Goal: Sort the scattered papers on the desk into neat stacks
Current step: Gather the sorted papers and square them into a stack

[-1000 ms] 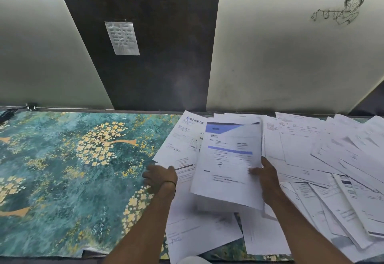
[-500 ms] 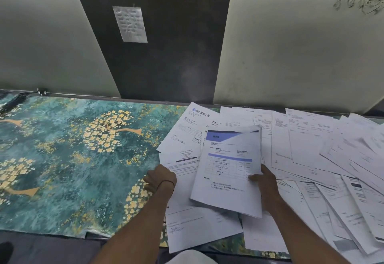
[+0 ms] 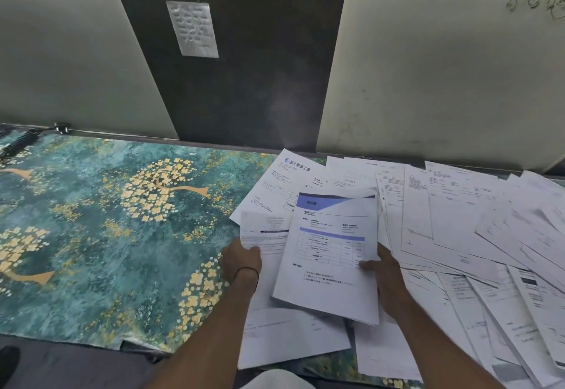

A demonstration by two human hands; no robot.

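Right hand grips a blue-headed white sheaf, perhaps several sheets.

So the right hand grips the blue-header stack, thumb on top; the left hand pinches a loose sheet just beside it. More papers sprawl right of the right hand.

Matt white printed papers lie on a patterned, slightly glossy teal desk covering.
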